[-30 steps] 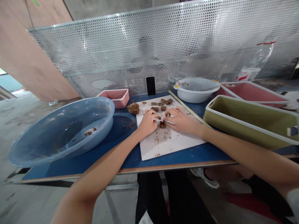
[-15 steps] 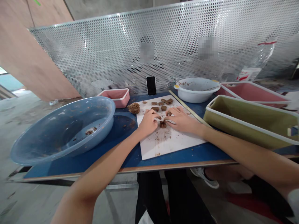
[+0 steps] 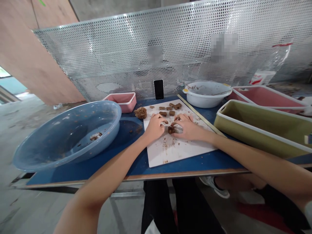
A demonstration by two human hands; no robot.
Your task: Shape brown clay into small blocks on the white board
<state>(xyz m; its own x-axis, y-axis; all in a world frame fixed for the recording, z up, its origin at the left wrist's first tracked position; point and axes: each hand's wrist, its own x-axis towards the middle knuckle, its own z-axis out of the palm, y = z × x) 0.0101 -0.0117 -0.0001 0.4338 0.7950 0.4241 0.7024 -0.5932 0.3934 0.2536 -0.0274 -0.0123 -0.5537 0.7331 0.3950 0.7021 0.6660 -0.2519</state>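
On a white board (image 3: 161, 155) lies a small dark brown clay piece (image 3: 170, 130) between my hands. My right hand (image 3: 184, 127) has its thumb and fingertips closed around this piece. My left hand (image 3: 155, 126) is just left of it, fingers curled; whether anything is in them is too small to tell. Beyond the hands, several brown clay pieces (image 3: 163, 114) lie on the board, and crumbs are scattered nearer its front edge. A rough clay lump (image 3: 140, 112) sits at the board's left edge.
A large blue basin (image 3: 60, 152) and a small pink tub (image 3: 129, 103) stand left. A yellowish stick (image 3: 202, 117) lies along the board's right side. Farther right are a white basin (image 3: 203, 100), a green trough (image 3: 255, 130) and a pink tray (image 3: 287, 103). A phone (image 3: 159, 89) leans on perforated metal.
My right hand's thumb and fingertips have closed in on the small clay piece, which is now more covered. My left hand is nearly unchanged. The view has shifted slightly.
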